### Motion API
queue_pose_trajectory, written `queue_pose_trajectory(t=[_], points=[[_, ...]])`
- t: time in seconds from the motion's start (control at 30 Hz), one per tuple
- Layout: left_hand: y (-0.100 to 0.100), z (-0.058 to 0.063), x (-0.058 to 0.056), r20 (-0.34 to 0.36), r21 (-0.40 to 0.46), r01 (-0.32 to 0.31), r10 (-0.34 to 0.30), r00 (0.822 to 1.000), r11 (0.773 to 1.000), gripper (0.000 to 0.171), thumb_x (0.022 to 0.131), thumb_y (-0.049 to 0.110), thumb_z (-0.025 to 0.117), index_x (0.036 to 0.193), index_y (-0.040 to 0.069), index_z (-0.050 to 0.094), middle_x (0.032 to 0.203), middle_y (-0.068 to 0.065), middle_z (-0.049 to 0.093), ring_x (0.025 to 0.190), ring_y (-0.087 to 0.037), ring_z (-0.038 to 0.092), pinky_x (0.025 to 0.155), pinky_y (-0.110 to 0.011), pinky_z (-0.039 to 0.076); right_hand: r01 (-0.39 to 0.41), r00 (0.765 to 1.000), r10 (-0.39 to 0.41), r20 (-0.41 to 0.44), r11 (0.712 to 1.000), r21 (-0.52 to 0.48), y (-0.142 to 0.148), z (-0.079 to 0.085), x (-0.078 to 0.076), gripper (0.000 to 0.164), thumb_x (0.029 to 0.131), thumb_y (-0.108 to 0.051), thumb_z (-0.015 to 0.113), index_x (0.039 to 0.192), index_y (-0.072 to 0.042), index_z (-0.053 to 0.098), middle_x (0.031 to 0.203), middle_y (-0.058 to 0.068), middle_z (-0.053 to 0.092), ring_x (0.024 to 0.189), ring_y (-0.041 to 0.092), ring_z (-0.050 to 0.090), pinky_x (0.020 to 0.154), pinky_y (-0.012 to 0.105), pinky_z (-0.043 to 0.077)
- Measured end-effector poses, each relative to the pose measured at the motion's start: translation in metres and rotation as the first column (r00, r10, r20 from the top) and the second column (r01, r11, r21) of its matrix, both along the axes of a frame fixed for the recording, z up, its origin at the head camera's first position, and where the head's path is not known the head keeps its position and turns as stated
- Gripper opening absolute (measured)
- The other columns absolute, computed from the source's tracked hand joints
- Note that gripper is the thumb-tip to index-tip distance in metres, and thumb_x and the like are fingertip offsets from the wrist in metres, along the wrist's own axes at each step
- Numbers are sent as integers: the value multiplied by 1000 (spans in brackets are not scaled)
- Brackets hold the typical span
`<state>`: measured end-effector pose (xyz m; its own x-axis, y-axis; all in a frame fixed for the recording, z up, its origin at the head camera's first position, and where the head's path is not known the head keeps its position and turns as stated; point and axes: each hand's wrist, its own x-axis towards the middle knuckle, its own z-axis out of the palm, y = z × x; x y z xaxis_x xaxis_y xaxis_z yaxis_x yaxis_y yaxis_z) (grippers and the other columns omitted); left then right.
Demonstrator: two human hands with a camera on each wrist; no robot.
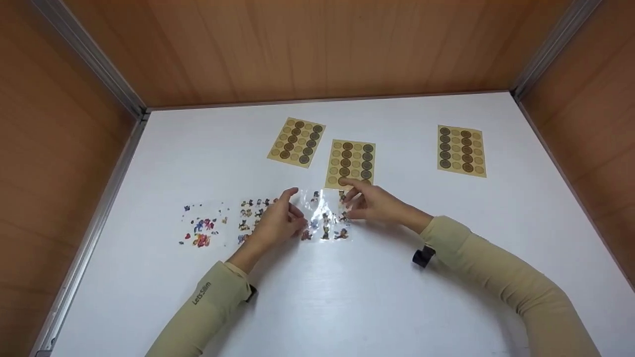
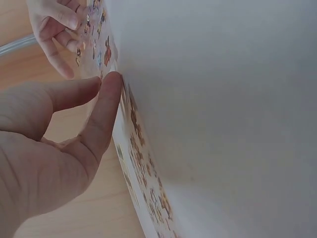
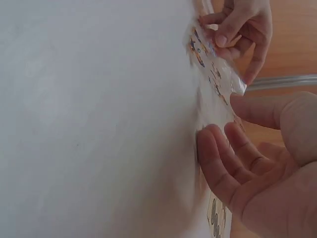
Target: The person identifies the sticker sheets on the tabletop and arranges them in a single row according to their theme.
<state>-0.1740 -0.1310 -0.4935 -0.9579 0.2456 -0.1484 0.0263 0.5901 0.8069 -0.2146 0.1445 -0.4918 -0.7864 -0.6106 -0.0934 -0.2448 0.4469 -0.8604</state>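
A clear sticker sheet point(image 1: 325, 218) printed with small colourful figures lies between both hands, light glinting off its surface. At its left edge my left hand point(image 1: 279, 220) pinches it, thumb and a finger closing on the edge in the left wrist view, with the index finger extended in the head view. My right hand point(image 1: 374, 202) is at the sheet's right edge, its fingers bent and spread apart from the thumb point(image 3: 255, 110). Part of a second figure-printed sheet point(image 1: 245, 225) is hidden under my left hand.
Another clear sheet point(image 1: 218, 238) with colourful stickers lies at the far left. Beyond the hands are a tan sheet of round stickers point(image 1: 351, 161), a tilted one point(image 1: 296, 142) to its left, and a third point(image 1: 461, 150) farther right. Wooden walls point(image 1: 327, 49) border the white table point(image 1: 347, 307).
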Motion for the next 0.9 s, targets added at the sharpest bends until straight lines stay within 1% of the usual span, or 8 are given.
queue_pose_trajectory(t=[0.07,0.13,0.27,0.43,0.53,0.7,0.77,0.9], points=[[-1,0,0,2,1,-6,6,1000,1000,82,87,-5,74,156,2,31,95,-6,67,76,-17,67,65,-29,59,-6,995,14,-101,997,76,-2,1,2,88,87,-13,81,157,-1,30,126,14,62,113,29,63,99,38,52],[-1,1,0,10,4,-8,8,1000,1000,84,87,-5,74,157,2,29,96,-7,66,75,-17,67,63,-29,59,1,982,27,-185,989,150,-4,1,3,93,85,-21,84,157,0,30,133,15,59,122,30,57,106,43,47],[-2,3,-1,28,-26,0,1,1000,1000,84,87,-2,75,157,1,29,99,-7,66,73,-17,67,61,-29,59,16,960,57,-274,966,257,-5,0,7,98,83,-30,85,157,2,30,145,20,50,134,34,46,114,49,37],[-1,4,-2,41,-89,0,4,999,996,84,87,2,77,157,0,30,103,-7,66,78,-16,65,66,-29,58,33,960,60,-273,946,321,-6,-2,11,99,83,-36,85,158,-2,30,154,18,39,141,34,38,117,50,32],[-1,4,-3,38,-107,-7,11,999,994,84,87,2,77,157,0,30,106,-8,65,78,-16,64,67,-29,57,29,952,76,-296,942,334,-6,-4,10,98,83,-37,84,158,-3,31,154,16,40,141,32,38,118,51,30],[0,5,-3,30,-97,-2,5,1000,995,81,87,0,76,156,-3,31,108,-11,63,72,-17,65,64,-30,57,14,929,117,-350,937,349,-6,-8,9,96,85,-37,83,157,0,31,150,16,44,139,31,40,117,51,30],[0,4,-3,15,-109,2,0,1000,994,80,87,1,75,155,-4,32,108,-11,64,75,-16,64,68,-30,57,12,927,119,-356,938,346,-6,-8,8,95,85,-36,83,157,0,32,150,16,45,139,30,40,117,50,31],[0,3,-3,-41,-159,9,-16,999,987,79,86,2,77,153,-7,35,108,-12,65,86,-20,62,83,-35,55,12,925,119,-361,940,340,-6,-9,8,93,85,-36,83,156,0,34,152,17,42,139,31,40,117,49,31]])
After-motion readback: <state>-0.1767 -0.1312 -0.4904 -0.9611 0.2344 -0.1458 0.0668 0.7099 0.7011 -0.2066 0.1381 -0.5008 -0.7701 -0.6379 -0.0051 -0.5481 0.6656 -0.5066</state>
